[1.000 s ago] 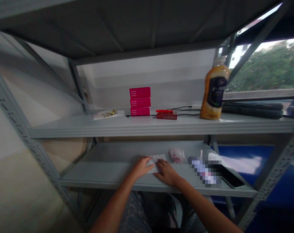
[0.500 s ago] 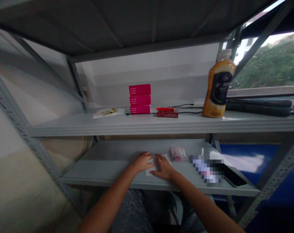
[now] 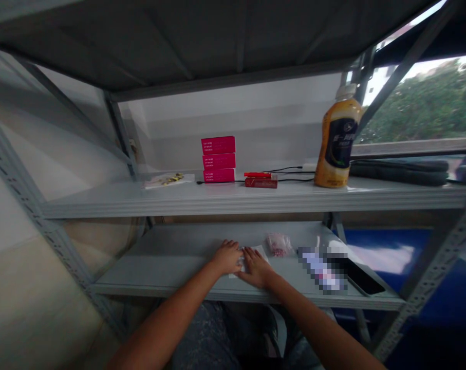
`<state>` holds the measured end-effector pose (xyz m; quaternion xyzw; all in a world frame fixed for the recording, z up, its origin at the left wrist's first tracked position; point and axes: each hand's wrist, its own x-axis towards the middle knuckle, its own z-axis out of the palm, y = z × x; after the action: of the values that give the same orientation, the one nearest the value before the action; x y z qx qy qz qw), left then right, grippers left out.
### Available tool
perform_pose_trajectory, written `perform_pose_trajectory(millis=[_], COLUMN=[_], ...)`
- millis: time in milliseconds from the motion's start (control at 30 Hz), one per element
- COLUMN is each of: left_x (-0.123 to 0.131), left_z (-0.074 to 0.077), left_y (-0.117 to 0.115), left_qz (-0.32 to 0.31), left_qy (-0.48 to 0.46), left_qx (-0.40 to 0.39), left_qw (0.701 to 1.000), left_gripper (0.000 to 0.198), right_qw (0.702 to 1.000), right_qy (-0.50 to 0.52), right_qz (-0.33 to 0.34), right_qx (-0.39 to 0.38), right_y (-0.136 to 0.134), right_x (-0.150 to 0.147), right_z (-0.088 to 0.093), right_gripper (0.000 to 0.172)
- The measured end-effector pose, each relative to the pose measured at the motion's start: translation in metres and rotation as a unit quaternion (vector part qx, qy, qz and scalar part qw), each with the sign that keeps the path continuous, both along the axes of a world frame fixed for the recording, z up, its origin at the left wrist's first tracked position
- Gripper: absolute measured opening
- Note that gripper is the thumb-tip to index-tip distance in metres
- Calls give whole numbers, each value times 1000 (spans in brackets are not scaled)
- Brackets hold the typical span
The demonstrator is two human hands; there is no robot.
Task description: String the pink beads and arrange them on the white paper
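On the lower grey shelf both my hands rest side by side on a small flat clear packet. My left hand lies with curled fingers over the packet's left part. My right hand lies flat with fingers stretched out, pressing the packet's right part. Most of the packet is hidden beneath them. Just to the right sits a small clear bag of pink bits.
A dark phone lies at the lower shelf's right end. On the upper shelf stand three stacked pink boxes, a red pack, a yellow bottle, a small bag and black cables.
My two hands have drawn closer together over the packet, covering more of it. The view has shifted slightly.
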<state>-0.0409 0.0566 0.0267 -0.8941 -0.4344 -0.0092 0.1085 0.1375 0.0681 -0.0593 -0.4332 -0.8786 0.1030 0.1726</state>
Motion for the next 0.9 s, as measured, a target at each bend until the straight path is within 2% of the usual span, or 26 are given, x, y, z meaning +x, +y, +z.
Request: perform_pose_trajectory(millis=[200, 500, 900], left_x=[9, 16, 27], left_z=[13, 7, 13], left_y=[-2, 11, 19], left_qz=[8, -61, -113], left_qy=[39, 79, 105], left_qx=[-24, -20, -23], left_qw=[999, 995, 988], left_gripper=[37, 30, 21], right_qw=[999, 1000, 1000], right_qy=[-40, -14, -6], right_qz=[-24, -24, -25], right_qx=[-20, -12, -1], right_y=[-5, -7, -6], right_x=[-1, 0, 0], right_z=[7, 8, 4], right_gripper=[97, 96, 96])
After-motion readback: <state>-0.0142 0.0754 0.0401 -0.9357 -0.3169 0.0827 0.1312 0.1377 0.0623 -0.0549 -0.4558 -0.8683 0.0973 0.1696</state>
